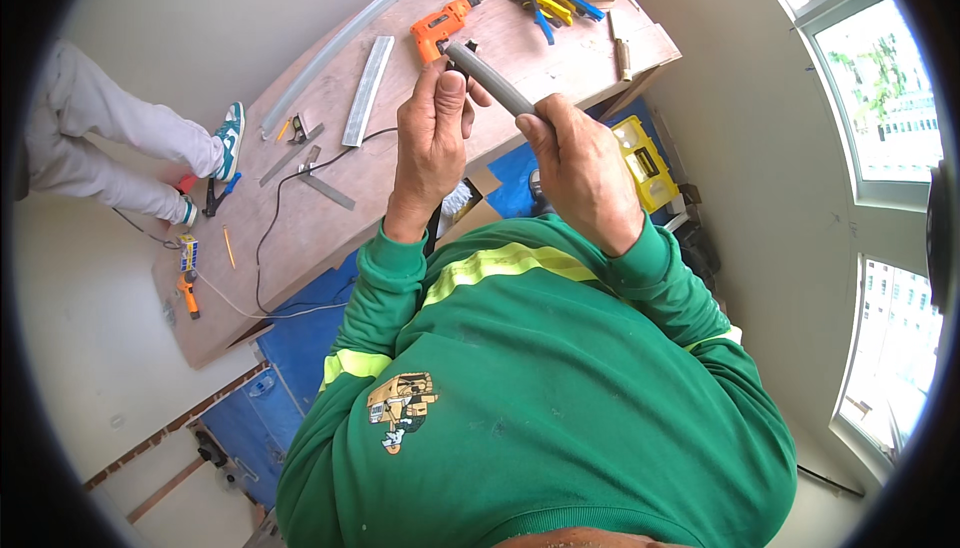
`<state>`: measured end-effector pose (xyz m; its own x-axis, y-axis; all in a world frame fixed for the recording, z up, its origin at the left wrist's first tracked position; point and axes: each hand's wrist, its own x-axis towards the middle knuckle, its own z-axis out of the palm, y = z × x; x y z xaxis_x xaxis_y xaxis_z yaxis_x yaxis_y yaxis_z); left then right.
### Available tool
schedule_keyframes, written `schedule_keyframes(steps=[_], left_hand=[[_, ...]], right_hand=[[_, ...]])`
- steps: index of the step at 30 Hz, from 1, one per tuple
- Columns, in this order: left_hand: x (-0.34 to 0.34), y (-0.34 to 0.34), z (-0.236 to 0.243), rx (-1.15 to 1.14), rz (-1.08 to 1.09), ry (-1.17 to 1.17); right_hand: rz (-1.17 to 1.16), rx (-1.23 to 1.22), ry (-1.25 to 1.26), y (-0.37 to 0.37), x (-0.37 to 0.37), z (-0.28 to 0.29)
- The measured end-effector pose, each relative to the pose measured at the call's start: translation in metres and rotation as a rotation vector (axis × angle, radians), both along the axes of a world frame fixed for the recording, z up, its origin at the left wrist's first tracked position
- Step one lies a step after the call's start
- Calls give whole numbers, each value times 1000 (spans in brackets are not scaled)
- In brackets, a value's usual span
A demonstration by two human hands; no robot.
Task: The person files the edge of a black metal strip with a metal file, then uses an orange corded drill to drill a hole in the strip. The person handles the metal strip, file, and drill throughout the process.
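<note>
Grips the near end of a grey rod (490, 78) in a closed right hand (585, 163), above the front part of the table (560, 68), probably so as to free the far end and put it in plain sight. Holds the left hand (435, 133) upright by that far end, half curled with thumb close to fingers, perhaps to steady or feel the tip; cannot tell any firm pinch from this angle. Just past the tip, an orange drill (440, 30) laid on its side, presumably for easy reach. Left of it, long metal channels (370, 93) laid flat, likely because of their length, and a metal square (326, 180) nearby. Towards the far right corner, pliers (553, 10) bunched together, perhaps to save working room. Across the tabletop, pale reddish wood, scuffed-looking. Lower down, blue sheeting (285, 388) over the floor, likely as protection, plus a yellow case (642, 163) beyond the right hand. Around, plain pale walls (740, 98), bright windows (885, 98) to the right and, by the table's left edge, another person's legs (120, 118) in light trousers.
</note>
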<state>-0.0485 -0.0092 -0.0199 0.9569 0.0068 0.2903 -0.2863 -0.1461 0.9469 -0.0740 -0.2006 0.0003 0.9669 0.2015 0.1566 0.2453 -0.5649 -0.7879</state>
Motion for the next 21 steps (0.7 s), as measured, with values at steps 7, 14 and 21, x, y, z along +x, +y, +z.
schedule_keyframes(steps=[7, 14, 21], left_hand=[[-5, -11, -4, 51, 5, 26], [-1, -22, -17, 62, -11, 36], [1, -20, -15, 66, 15, 10]], right_hand=[[-42, 34, -37, 17, 4, -3], [-140, -42, -198, 25, 46, 6], [-136, 87, -219, -49, 86, 31]])
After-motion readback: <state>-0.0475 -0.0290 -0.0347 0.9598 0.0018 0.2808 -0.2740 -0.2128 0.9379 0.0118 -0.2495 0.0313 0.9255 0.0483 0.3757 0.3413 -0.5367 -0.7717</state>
